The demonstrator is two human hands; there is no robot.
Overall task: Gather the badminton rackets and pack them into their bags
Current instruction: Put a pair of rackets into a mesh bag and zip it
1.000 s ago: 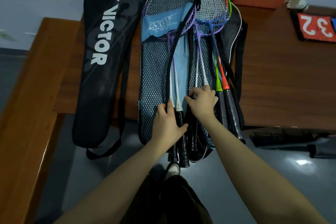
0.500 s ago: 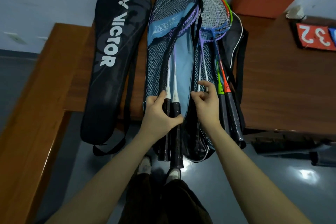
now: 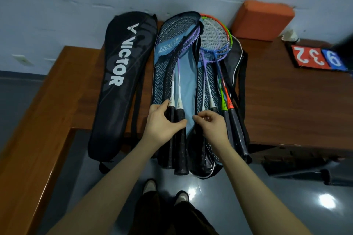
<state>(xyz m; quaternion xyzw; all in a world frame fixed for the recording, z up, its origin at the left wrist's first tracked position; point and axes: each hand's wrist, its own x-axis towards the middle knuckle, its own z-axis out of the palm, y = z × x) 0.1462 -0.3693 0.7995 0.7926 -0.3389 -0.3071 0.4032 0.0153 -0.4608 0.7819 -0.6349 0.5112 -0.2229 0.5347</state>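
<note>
Fingers (image 3: 162, 106) of our left hand (image 3: 162, 123) are curled round two black racket grips (image 3: 176, 120), thumb lying across them, and we have them held tight together. Our right hand (image 3: 210, 126) sits just beside, its fingers bent inward and pinching at the inner edge of the mesh bag (image 3: 162, 82); whether they hold a zip pull or only fabric, we cannot tell.

Those two gripped rackets run white at the cone, then purple up the shaft, and their purple heads (image 3: 188, 39) lie inside the open bag on its light blue lining (image 3: 189, 86). The bag itself is black netting with a blue printed panel near the top, its flap peeled back along a dark edge.

Right of it, another pair with white cones (image 3: 211, 102) lies under netting. Beside those we see a green-shafted racket (image 3: 223, 101) and an orange-shafted one (image 3: 230, 104), black handles hanging past the table (image 3: 286, 105) edge, heads stacked with a blue frame (image 3: 215, 51) and a purple one. Under them spreads a black cover with white piping (image 3: 237, 66).

On the left lies a closed black bag printed VICTOR (image 3: 122, 74), well apart from our hands. Farther back, an orange block (image 3: 261, 19) stands against the wall, a shuttlecock (image 3: 291, 36) near it, and red and blue number cards (image 3: 317, 56) lie at the far right.
</note>
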